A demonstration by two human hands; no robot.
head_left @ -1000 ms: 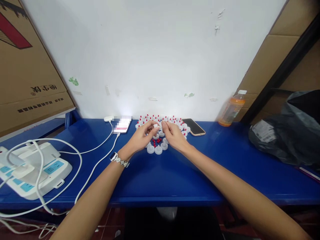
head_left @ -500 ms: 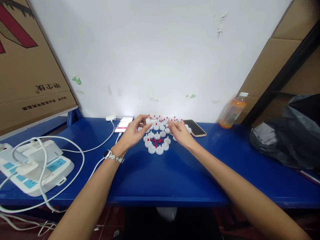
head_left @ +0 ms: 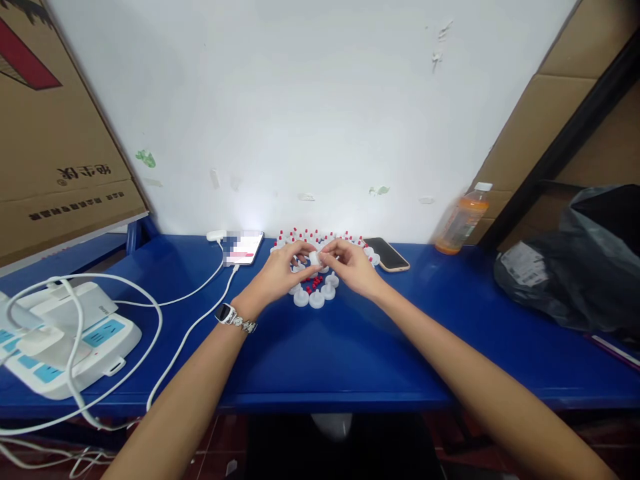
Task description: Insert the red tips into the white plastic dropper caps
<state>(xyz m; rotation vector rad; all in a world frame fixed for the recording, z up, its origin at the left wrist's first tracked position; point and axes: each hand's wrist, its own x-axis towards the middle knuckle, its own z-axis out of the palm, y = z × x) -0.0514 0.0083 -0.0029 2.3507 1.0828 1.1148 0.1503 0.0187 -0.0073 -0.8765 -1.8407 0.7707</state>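
Observation:
Over the middle of the blue table (head_left: 390,347), my left hand (head_left: 279,270) pinches a white nozzle cap (head_left: 314,258) between thumb and fingers. My right hand (head_left: 352,268) meets it from the right, its thumb and fingertips closed against the cap; whether a small red tip is in that pinch cannot be made out. Below the hands, white nozzle caps (head_left: 317,300) without tips lie in a ring around loose small red tips (head_left: 315,287). Behind the hands stand several white caps with red tips (head_left: 307,235), partly hidden by my fingers.
A lit phone (head_left: 247,248) on a cable lies left of the caps, a dark phone (head_left: 387,255) to the right. A white power strip (head_left: 75,353) with looping cables is at far left. An orange drink bottle (head_left: 460,223) and black plastic bag (head_left: 565,280) stand right.
My hands have come together from apart: the right hand moved left to the white cap in my left hand, and the left hand shifted right. The view has turned slightly.

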